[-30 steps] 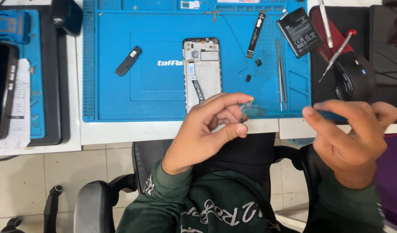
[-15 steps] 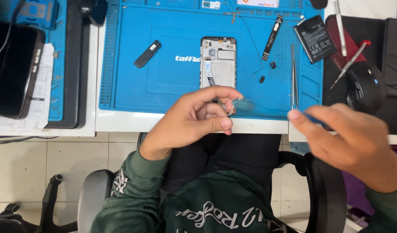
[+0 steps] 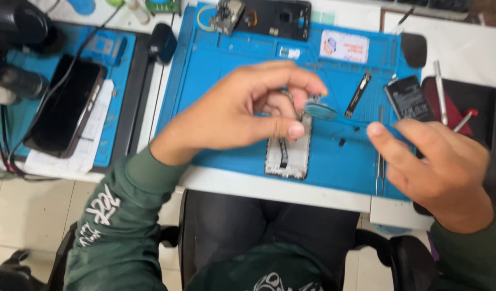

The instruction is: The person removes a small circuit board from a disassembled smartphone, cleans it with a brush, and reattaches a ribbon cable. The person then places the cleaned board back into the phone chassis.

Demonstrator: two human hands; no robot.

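Overhead, one left hand (image 3: 242, 113) pinched on one small metal part (image 3: 294, 105); one right hand (image 3: 436, 167) loosely open, empty.

My phone repair bench, blue work mat (image 3: 221, 70) under my hands, opened phone (image 3: 287, 153), loose battery (image 3: 408, 98), tweezers (image 3: 379, 161), screwdriver (image 3: 463, 119) alongside.

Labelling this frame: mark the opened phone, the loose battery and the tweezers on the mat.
opened phone (image 3: 287, 161), head view, lower part of its frame below the left hand.
loose battery (image 3: 409, 98), head view, middle of its dark face.
tweezers (image 3: 379, 171), head view, lower shaft near the mat's front edge.
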